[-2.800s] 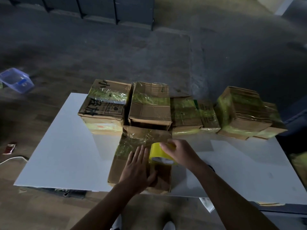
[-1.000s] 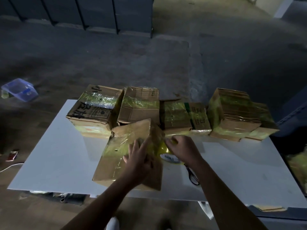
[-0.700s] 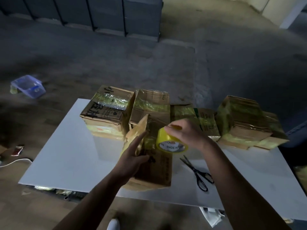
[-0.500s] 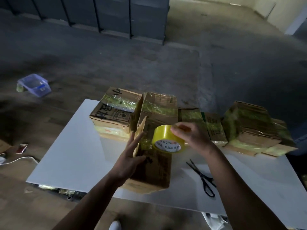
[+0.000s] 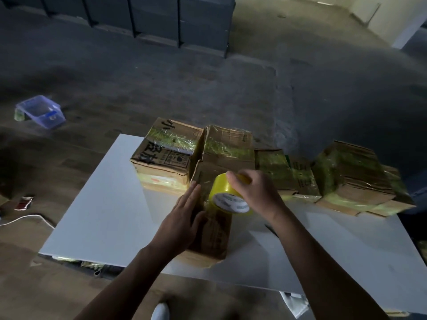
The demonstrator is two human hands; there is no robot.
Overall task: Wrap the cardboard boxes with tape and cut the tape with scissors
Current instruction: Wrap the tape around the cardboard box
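A flattened cardboard box (image 5: pixel 216 236) stands on edge near the front of the white table (image 5: pixel 104 213). My left hand (image 5: pixel 182 220) lies flat against its left face, fingers straight, thumb round the near edge. My right hand (image 5: pixel 254 192) grips a yellow tape roll (image 5: pixel 227 197) from above, held against the box's right side near the top. Only a dark tip of the scissors (image 5: pixel 270 228) shows beside my right forearm.
A row of taped cardboard boxes (image 5: pixel 166 158) runs along the table's far edge, ending in a stack at the right (image 5: pixel 353 179). A clear plastic tub (image 5: pixel 41 110) and a white cable (image 5: pixel 23 219) lie on the floor to the left.
The box went from lying flat to standing on edge. My right hand lifted the tape roll up its right side. My forearm now covers most of the scissors.
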